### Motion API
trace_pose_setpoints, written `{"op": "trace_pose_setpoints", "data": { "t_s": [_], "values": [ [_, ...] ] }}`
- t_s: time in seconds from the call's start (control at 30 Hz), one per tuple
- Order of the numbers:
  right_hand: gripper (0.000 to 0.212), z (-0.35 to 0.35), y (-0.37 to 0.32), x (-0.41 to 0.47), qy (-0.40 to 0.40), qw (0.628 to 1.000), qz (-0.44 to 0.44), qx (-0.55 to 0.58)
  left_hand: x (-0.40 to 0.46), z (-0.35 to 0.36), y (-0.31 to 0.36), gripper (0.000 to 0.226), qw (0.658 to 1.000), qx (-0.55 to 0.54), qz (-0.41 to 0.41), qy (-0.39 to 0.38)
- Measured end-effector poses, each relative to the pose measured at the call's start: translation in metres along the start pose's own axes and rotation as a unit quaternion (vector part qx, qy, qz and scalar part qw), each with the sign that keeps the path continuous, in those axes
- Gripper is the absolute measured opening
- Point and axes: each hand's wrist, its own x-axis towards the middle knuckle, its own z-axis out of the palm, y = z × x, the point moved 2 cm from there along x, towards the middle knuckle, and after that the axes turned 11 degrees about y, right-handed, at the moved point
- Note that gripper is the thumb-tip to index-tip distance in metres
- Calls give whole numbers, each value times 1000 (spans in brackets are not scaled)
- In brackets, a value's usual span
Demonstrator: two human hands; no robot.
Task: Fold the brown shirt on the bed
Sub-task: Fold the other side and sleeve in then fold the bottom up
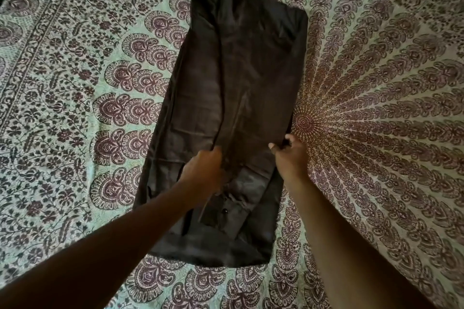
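Observation:
The brown shirt (241, 78) lies lengthwise on the bed as a long narrow band, its sides folded inward, a small button showing near its closer end. My left hand (203, 168) pinches a fold of the cloth near the shirt's middle line. My right hand (288, 155) grips the shirt's right edge at about the same height. Both forearms reach in from the bottom of the frame, and the left one covers part of the shirt's lower left side.
The bed is covered by a pale spread (376, 108) printed with dark maroon mandala and floral patterns, lying flat on all sides of the shirt. A patterned border band (42, 57) runs along the left.

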Motion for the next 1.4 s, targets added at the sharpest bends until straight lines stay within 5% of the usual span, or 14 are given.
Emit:
{"op": "trace_pose_setpoints", "data": {
  "t_s": [0.23, 0.57, 0.9, 1.07, 1.4],
  "values": [
    [31, 11, -9, 21, 3, 1000, 3, 4, 37, 1, 8, 49, 984, -150, -74, 61],
    [27, 29, -13, 21, 13, 1000, -9, 3, 44, -1, -22, 37, 988, -133, -77, 18],
    [29, 30, -60, 49, 88, 991, -54, -84, 87, -29, 8, 13, 991, -118, 35, 54],
    [41, 38, -86, 103, 146, 975, -96, -135, 154, -43, 48, 23, 979, -120, 127, 106],
    [44, 54, -147, 212, 157, 956, -161, -188, 265, -35, 101, 33, 979, -189, 46, 53]
  ]
}}
